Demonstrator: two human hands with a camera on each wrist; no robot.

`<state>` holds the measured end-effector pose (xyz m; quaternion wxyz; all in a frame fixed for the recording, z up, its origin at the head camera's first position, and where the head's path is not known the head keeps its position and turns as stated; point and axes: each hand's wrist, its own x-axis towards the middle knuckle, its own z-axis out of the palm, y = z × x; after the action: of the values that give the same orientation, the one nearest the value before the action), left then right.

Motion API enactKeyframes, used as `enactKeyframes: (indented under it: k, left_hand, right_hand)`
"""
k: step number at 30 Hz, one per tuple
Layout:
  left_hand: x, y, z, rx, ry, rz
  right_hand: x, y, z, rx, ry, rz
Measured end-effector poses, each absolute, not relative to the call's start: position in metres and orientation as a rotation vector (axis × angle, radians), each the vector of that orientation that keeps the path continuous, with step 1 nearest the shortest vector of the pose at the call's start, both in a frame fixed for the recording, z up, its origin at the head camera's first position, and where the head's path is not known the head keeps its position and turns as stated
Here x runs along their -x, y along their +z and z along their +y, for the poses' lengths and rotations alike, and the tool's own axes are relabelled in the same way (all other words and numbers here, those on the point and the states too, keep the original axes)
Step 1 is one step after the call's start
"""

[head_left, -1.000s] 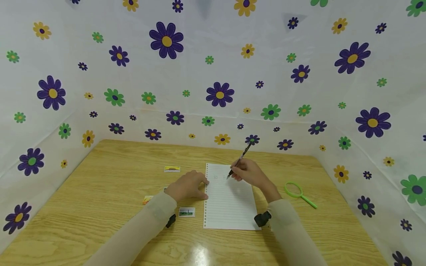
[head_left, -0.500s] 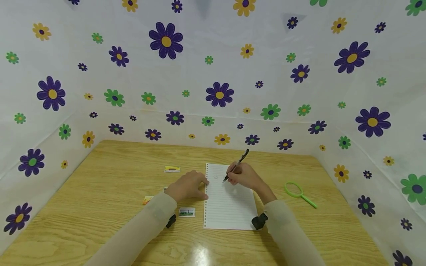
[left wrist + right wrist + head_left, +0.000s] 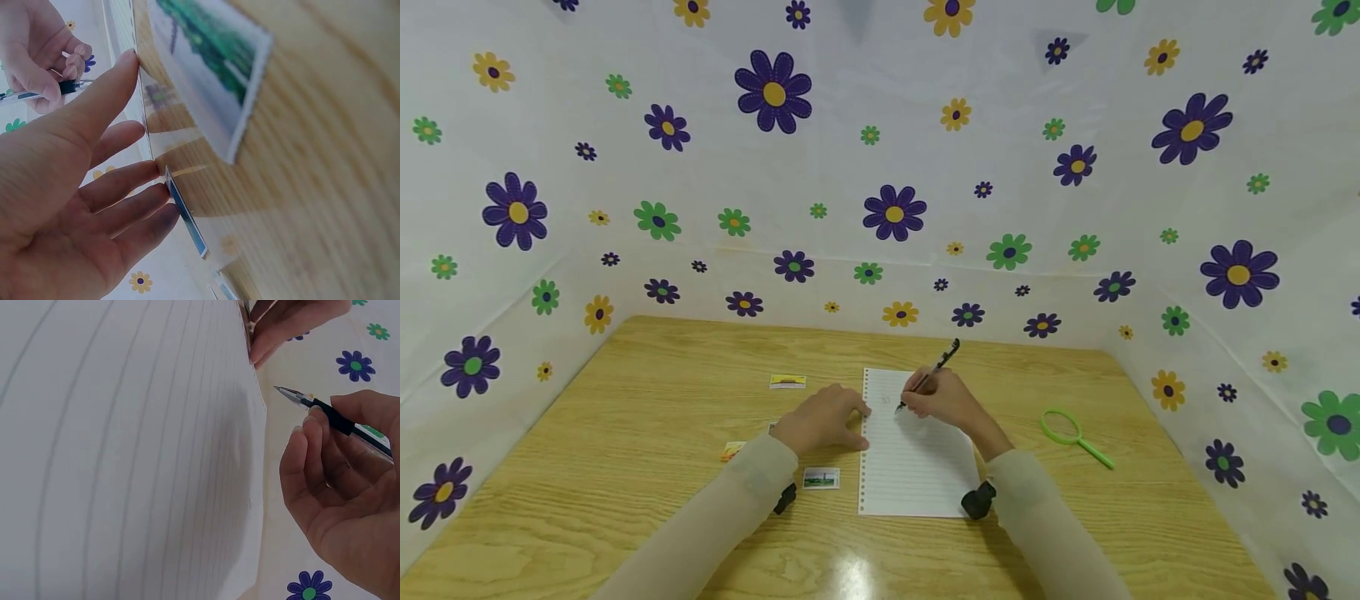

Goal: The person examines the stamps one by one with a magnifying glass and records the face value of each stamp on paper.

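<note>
A sheet of lined loose-leaf paper [image 3: 917, 467] with punched holes on its left edge lies on the wooden table. Small faint marks are near its top left. My left hand [image 3: 826, 419] rests beside that edge, its thumb and fingertips touching it and the fingers fairly straight. Between thumb and fingers my right hand [image 3: 946, 398] pinches a black pen [image 3: 337, 417] over the upper part of the sheet. In the right wrist view the pen's tip looks raised off the paper. A stamp [image 3: 212, 56] with a green landscape lies close to my left wrist.
A green magnifying glass [image 3: 1079, 439] lies right of the paper. A yellow stamp [image 3: 787, 382] sits beyond my left hand, and an orange one [image 3: 732, 451] is partly hidden by my left forearm. Flower-printed white sheeting [image 3: 835, 167] closes off the back and sides.
My right hand, holding the pen, has moved left and slightly toward me over the paper, and the pen leans over more. My left hand stays in place.
</note>
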<state>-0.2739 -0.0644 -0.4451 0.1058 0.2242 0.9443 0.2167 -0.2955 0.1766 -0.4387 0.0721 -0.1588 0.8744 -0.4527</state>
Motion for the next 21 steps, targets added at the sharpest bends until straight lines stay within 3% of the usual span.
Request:
enactKeyframes:
  k: [21]
  left_hand:
    - [0.276, -0.445, -0.065, -0.702, 0.647, 2.765]
  right_hand:
    - [0.287, -0.45, 0.165, 0.301, -1.439, 2.56]
